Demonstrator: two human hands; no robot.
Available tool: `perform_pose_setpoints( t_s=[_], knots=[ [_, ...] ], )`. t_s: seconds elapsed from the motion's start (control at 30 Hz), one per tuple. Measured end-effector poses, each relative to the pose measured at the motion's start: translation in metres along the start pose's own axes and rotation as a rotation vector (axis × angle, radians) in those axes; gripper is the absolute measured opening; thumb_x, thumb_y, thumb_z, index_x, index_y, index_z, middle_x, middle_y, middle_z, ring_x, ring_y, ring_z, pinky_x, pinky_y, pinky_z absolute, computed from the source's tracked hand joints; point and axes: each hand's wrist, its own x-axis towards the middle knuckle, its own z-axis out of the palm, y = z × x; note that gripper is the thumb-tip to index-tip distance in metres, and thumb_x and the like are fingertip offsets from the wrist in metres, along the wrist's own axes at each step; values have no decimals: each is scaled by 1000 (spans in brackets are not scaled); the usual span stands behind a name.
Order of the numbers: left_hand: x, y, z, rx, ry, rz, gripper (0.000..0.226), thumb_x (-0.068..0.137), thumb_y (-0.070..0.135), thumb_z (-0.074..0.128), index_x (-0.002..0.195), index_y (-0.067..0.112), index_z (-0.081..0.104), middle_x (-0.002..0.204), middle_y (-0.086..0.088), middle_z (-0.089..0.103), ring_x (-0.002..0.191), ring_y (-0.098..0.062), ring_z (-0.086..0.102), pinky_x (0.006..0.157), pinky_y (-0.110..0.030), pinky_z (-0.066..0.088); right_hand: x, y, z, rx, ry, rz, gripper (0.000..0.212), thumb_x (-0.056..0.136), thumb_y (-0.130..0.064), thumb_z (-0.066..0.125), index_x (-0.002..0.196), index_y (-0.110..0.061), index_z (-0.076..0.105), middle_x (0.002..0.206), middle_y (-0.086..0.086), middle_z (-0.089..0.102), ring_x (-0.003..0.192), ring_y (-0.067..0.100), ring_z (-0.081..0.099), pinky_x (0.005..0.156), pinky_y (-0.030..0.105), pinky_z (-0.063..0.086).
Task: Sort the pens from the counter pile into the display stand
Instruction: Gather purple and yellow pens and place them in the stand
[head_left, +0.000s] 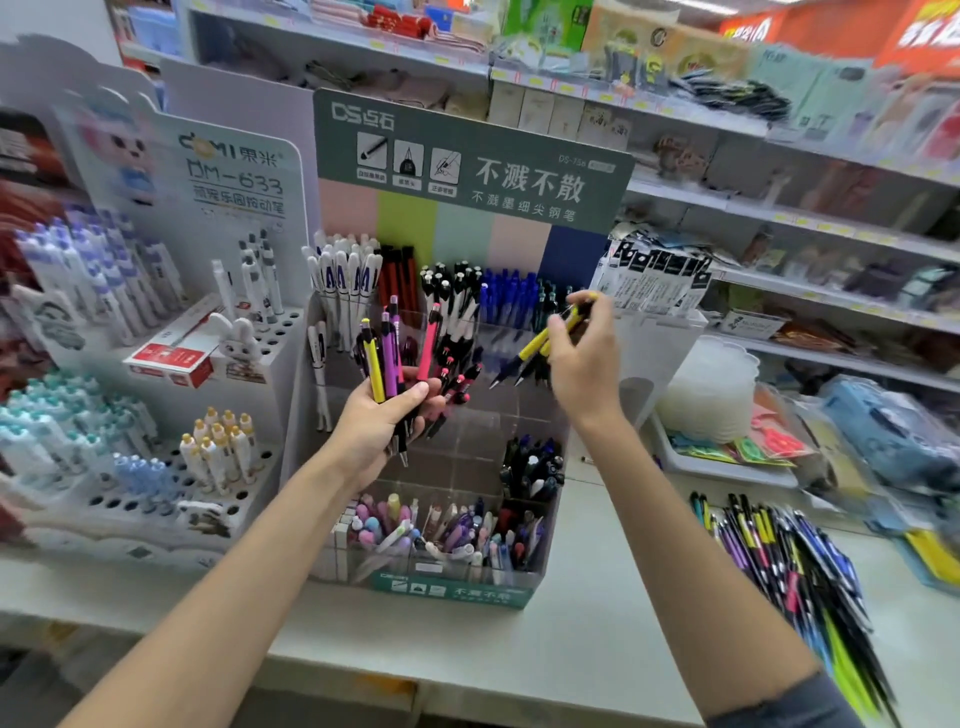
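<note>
Mid-frame, the left hand (374, 431) grips a bunch of pens (387, 358); the right hand (582, 358) pinches yellow pens (535, 345) before the "DS" stand (467, 156).

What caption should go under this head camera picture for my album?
Left hand grips a bunch of pens, right hand pinches yellow pens at the display stand.

Pale counter (519, 654): display stand (457, 592) sits below fingers of left hand (379, 421) & right hand (582, 358); pen pile (789, 566) lower right of them; white rack (156, 499) far left.
</note>
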Motion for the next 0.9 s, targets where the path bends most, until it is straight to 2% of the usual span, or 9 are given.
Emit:
perform_pose_setpoints(
  t_s=[0.1,0.23,0.3,0.43,0.5,0.6,0.67,0.77,0.9],
  knots=[
    [-2,-3,1,-47,-19,-9,21,94,1,59,115,4,59,102,-10,75,85,-19,73,66,-25,59,-11,9,22,-119,-137,-57,15,97,-8,56,110,-10,49,84,-4,47,70,3,47,65,11,38],
    [-4,2,-1,-28,-37,18,17,94,0,59,110,6,60,100,-10,74,81,-19,72,68,-26,59,-26,25,46,-196,-321,113,7,99,-13,54,102,-14,48,89,-2,50,73,9,48,68,21,35],
    [-6,4,-5,-10,-38,30,17,94,0,59,110,7,61,101,-10,74,82,-19,71,68,-26,59,-32,28,51,-194,-383,190,10,101,-19,51,109,-13,51,95,0,56,77,13,53,70,27,39],
    [-8,5,-12,15,-53,26,18,94,2,60,111,8,61,102,-11,74,84,-19,70,69,-27,59,-34,25,48,-187,-390,183,32,103,-22,47,133,-10,49,104,5,65,74,13,60,58,16,43],
    [-8,4,-13,9,-75,13,17,95,3,60,111,10,59,100,-11,73,79,-17,69,66,-27,58,-37,23,45,-227,-336,67,40,101,-17,52,139,-9,45,118,8,65,88,13,64,74,10,46],
    [-8,4,-10,4,-97,15,15,96,6,60,108,13,57,93,-8,72,68,-13,62,59,-23,53,-35,15,40,-267,-229,-144,45,96,-8,57,139,-5,46,132,9,57,122,19,53,104,17,35],
    [-7,4,-5,-7,-126,24,13,96,7,59,106,14,56,87,-6,72,63,-11,59,56,-21,51,-30,3,38,-198,-185,-163,41,95,-11,59,135,-7,51,121,6,60,109,15,57,97,23,44],
    [-7,5,1,39,-186,51,14,94,8,60,107,11,56,82,-4,71,62,-12,57,55,-21,49,-24,-21,38,26,-241,-34,41,94,-22,63,133,-12,53,105,-2,61,88,5,58,77,15,46],
    [-5,4,-1,221,-246,113,24,93,15,65,112,4,56,78,-7,64,64,-16,53,57,-25,46,-25,-43,44,-12,-290,-117,60,88,-33,72,140,-16,48,113,-5,53,100,6,51,89,11,40]
  ],
)
